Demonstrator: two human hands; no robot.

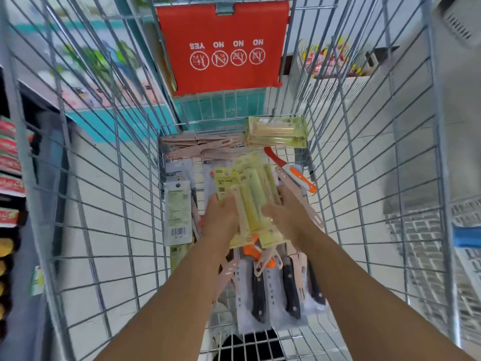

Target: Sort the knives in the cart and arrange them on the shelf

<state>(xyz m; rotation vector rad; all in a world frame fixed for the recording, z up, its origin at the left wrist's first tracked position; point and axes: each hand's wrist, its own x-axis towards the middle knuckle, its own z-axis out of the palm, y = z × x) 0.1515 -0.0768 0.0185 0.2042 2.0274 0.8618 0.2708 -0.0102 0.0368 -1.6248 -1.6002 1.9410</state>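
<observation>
Both hands reach down into the wire cart (364, 157) and gather a fan of yellow-green carded knives (250, 194) lifted above the cart floor. The left hand (221, 217) curls its fingers round the left edge of the bundle, and the right hand (289, 212) grips the right side, its fingers hidden behind the cards. A beige sheathed knife (240, 212) lies across the front of the bundle between the two hands, and it seems caught up with them.

The step in hand looks like collecting one kind before carrying it out. To do it well, the person should square the cards so their hang-holes line up, drop out the beige piece if it belongs to another group, and keep a firm pinch low on the stack, since glossy cards may slide apart when lifted.

Both forearms come in from the bottom of the view, roughly parallel and converging on the bundle, wrists tipped down.

More stock waits in the cart: another yellow-green pack (276, 131) at the far end, a row of beige knives (200, 144) beside it, grey carded knives (178, 207) on the left, an orange-handled knife (302, 178) to the right, and black-handled knives (290, 290) near the person. No target shelf can be made out clearly; blurred shelving shows at the left edge.
</observation>
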